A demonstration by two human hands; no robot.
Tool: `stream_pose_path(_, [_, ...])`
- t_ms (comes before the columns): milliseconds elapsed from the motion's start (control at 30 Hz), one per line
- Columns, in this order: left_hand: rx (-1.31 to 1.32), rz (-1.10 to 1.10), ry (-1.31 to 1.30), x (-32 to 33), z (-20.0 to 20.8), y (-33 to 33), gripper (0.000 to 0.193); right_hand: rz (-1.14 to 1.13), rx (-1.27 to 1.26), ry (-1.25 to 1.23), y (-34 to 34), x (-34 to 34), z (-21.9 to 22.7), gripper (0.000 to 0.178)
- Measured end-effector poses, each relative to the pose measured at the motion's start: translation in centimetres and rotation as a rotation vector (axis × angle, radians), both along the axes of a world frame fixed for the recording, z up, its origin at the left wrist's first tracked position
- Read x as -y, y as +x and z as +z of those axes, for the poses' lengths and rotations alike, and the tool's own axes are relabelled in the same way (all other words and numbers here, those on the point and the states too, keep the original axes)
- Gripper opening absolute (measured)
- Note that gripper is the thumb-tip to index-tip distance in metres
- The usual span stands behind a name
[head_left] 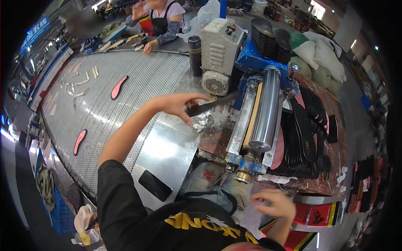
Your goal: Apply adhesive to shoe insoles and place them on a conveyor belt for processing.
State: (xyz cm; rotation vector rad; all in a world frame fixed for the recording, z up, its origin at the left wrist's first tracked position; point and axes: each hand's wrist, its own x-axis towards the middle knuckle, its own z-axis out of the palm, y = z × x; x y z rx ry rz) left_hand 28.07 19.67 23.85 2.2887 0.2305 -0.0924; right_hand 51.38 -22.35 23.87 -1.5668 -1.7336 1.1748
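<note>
My left hand reaches over the metal plate left of the roller machine, its fingers and thumb around the near end of a dark, blurred insole. The insole's far end points at the machine's blue frame. A shiny steel roller lies beside a yellowish strip on the machine. My right hand is above my lap, right of the machine's near end, slightly blurred. Its fingers are bent and apart, with nothing visible in them. Stacked black and pink insoles lie right of the roller.
A mesh conveyor belt at left carries two pink insoles and pale scraps. A phone lies on the metal plate. A grey motor housing and a dark bottle stand behind. A co-worker sits across the belt.
</note>
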Motion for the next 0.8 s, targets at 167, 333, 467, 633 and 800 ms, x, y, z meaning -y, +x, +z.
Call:
stream_pose_path(167, [0.375, 0.404, -1.101, 2.8, -10.5, -7.2, 0.098, -0.119, -0.374, -0.286, -1.9, 2.0, -12.4, 0.029])
stream_pose_path(333, [0.743, 0.371, -1.427, 6.0, -13.0, -9.5, 0.101, -0.294, -0.517, -0.543, -2.1, 2.3, -20.8, 0.020])
stream_pose_path(467, [0.876, 0.402, -1.514, 7.5, -14.0, -10.6, 0.102, -0.379, -0.588, -0.675, -1.9, 2.2, -23.9, 0.029])
stream_pose_path(633, [0.916, 0.460, -1.526, 8.3, -14.2, -12.2, 0.100, -0.510, -0.507, -0.697, -2.9, 1.9, -25.7, 0.042])
stream_pose_path(800, [0.937, 0.545, -1.496, 8.3, -14.9, -14.7, 0.096, -0.589, -0.462, -0.687, -3.1, 1.8, -26.6, 0.048])
